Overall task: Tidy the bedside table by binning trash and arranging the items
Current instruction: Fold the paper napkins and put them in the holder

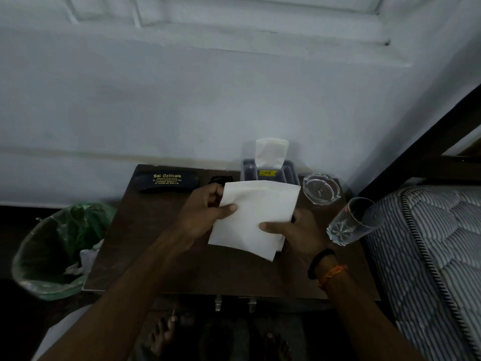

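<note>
Napkin (253,217) is pinched in my left hand (205,214) and right hand (294,233) above the surface (145,230); spectacle case (166,181), tissue holder (269,173) and ashtray (322,188) line its far edge, tumbler (351,222) at its right edge.

The white napkin (253,217) hides part of a black object (218,180); the organiser's yellow label (268,173) is unreadable.

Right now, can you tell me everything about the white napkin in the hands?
The white paper napkin is plain, square-ish and folded flat, with more layers peeking out at its lower right edge. It is held tilted above the dark wooden bedside table. The left hand pinches its left edge, thumb on top. The right hand holds its right side, thumb pressed on the front.
</note>
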